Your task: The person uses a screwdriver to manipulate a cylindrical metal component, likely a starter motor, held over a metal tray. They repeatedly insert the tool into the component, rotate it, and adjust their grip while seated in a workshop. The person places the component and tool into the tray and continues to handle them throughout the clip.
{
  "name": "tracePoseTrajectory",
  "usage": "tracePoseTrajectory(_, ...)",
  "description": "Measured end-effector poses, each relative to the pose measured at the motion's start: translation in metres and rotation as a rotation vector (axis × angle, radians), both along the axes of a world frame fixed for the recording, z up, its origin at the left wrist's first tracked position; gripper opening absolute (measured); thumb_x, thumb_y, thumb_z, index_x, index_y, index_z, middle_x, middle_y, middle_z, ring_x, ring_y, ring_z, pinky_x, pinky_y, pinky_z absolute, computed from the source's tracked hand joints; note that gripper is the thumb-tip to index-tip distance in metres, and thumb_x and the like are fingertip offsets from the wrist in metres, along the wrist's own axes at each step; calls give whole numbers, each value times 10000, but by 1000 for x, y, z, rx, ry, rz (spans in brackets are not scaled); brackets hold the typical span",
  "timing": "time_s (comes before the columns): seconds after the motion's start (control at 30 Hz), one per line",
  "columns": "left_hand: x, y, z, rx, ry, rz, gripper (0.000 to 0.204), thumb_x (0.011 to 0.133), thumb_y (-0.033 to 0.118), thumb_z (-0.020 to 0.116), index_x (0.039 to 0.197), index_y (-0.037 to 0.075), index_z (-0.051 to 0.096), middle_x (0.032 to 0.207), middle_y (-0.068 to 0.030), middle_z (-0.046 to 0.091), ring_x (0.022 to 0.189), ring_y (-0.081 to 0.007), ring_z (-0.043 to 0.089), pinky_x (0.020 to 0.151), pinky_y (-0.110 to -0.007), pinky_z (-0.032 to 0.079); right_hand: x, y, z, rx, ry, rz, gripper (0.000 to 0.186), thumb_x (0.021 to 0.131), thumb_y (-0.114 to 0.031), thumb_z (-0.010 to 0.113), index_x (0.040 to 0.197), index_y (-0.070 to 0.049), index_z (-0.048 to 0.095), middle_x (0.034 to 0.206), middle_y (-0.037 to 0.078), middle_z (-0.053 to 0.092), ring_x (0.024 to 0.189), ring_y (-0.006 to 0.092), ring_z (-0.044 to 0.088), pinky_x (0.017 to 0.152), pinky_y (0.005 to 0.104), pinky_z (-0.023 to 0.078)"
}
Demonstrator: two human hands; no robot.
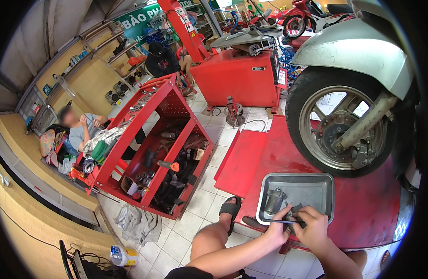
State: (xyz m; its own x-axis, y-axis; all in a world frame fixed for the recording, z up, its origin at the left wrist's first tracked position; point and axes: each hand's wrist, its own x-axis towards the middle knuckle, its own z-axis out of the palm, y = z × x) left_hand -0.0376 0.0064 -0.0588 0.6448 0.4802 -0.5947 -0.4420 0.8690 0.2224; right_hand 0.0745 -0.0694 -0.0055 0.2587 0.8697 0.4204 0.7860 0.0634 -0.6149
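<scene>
My two hands meet over the near edge of a grey metal tray (330, 197) on the red lift platform. Fingers closed, my left hand (278, 229) pinches a small dark metal part (294, 212), whose kind I cannot make out. Close against it, my right hand (312, 229) is closed around a thin dark rod (279, 221), which points left across my left fingers. Inside the tray lies a cylindrical metal motor-like part (275, 201), just beyond my left hand. Its lower end is close to my fingers.
A scooter's front wheel (342, 125) stands on the red platform (363, 200) beyond the tray. Left of me is a red tool cart (176, 139) loaded with tools. A grey cloth (137, 225) and a white bucket (124, 255) lie on the tiles. Two people sit farther back.
</scene>
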Motion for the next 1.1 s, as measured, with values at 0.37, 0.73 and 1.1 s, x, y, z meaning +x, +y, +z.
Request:
tracePoseTrajectory(0.37, 6, 2, 4, -5, -11, 22, 197, 929, 271, 631, 979, 82, 602, 915, -77, 662, 860, -218, 631, 813, -377, 520, 0, -2, 3, 69, 45, 14, 197, 621, -30, 771, 795, -17, 680, 792, 103, 667, 659, 296, 673, 576, 358, 533)
tracePoseTrajectory(0.73, -3, 5, -5, -8, -6, 25, 176, 921, 254, 653, 965, 92, 601, 899, -70, 657, 796, -201, 632, 733, -341, 528, -6, -3, 3, -28, 126, 22, 155, 692, 27, 741, 837, -1, 696, 829, 129, 655, 723, 312, 671, 607, 364, 525)
tracePoseTrajectory(1.1, 5, 1, -16, 37, 47, 27, 334, 910, 301, 644, 1094, 38, 550, 970, -144, 645, 898, -261, 647, 851, -416, 522, 7, -3, -17, -9, 121, 29, 142, 749, -106, 746, 868, -51, 692, 872, 84, 667, 711, 320, 663, 601, 399, 531)
